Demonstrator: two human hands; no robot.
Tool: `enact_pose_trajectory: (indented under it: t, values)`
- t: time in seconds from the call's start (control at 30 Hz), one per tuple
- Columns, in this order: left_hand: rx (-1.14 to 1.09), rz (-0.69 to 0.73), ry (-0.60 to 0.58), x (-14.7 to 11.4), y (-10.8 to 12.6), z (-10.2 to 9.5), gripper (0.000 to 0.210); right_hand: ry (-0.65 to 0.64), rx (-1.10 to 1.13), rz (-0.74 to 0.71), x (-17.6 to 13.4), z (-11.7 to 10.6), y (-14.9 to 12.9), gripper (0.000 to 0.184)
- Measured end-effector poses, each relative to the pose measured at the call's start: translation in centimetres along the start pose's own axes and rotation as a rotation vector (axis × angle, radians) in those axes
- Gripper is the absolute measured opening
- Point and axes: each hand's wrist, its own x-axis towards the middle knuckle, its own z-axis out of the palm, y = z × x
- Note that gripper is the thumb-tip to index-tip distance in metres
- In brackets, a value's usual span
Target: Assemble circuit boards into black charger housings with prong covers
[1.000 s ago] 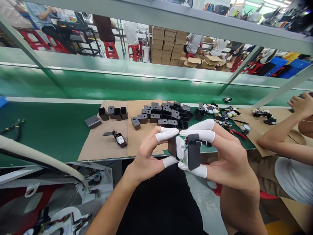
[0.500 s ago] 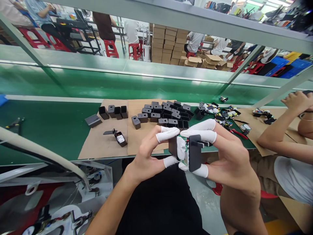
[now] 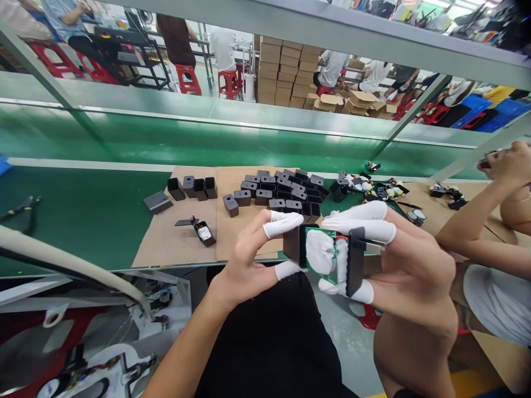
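Observation:
My left hand [image 3: 253, 254], with white finger cots on its fingertips, grips a black plastic case [image 3: 294, 246] from above and below. My right hand [image 3: 398, 265], also in finger cots, holds a black plug cover with metal prongs [image 3: 355, 262]. Fixed to that cover is a green circuit board bearing white putty [image 3: 321, 251], and its left end sits at the mouth of the case. Both pieces are held above the table's front edge. On the cardboard behind lies another case with putty inside [image 3: 204, 235], its plug cover tilted off to the left.
Several black cases [image 3: 282, 190] stand grouped on the cardboard [image 3: 232, 237]. Circuit boards [image 3: 373, 188] are heaped to the right, near a co-worker's arm [image 3: 477, 215]. Pliers [image 3: 25, 213] lie at the left, above a pale hose [image 3: 78, 265]. A shelf beam [image 3: 265, 27] crosses overhead.
My right hand has moved right with the plug cover, so more of the circuit board shows outside the case. My left hand stays nearly in place. The co-worker's hand has risen.

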Motion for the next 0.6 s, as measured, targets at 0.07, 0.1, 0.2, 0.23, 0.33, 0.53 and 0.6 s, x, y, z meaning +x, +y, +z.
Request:
enact_pose_trajectory:
  t: [0.07, 0.1, 0.2, 0.23, 0.33, 0.53, 0.6]
  values:
    - [0.010, 0.020, -0.008, 0.16, 0.10, 0.13, 0.080, -0.008, 0.001, -0.007, 0.03, -0.02, 0.11, 0.060]
    - [0.019, 0.025, -0.012, 0.25, 0.16, 0.18, 0.080, -0.017, -0.001, -0.005, 0.07, -0.02, 0.16, 0.061]
    - [0.043, 0.024, -0.021, 0.45, 0.35, 0.23, 0.079, -0.034, -0.015, -0.010, 0.29, -0.02, 0.24, 0.060]
    - [0.046, 0.022, -0.020, 0.49, 0.40, 0.22, 0.078, -0.034, -0.021, -0.013, 0.36, -0.01, 0.25, 0.059]
    - [0.042, 0.030, -0.016, 0.57, 0.52, 0.21, 0.077, -0.030, -0.028, -0.027, 0.49, 0.05, 0.26, 0.057]
    - [0.047, 0.022, -0.013, 0.62, 0.54, 0.48, 0.076, -0.044, -0.057, -0.018, 0.30, -0.03, 0.37, 0.055]
    - [0.038, 0.014, -0.010, 0.64, 0.52, 0.62, 0.076, -0.060, -0.068, -0.018, 0.24, -0.10, 0.40, 0.056]
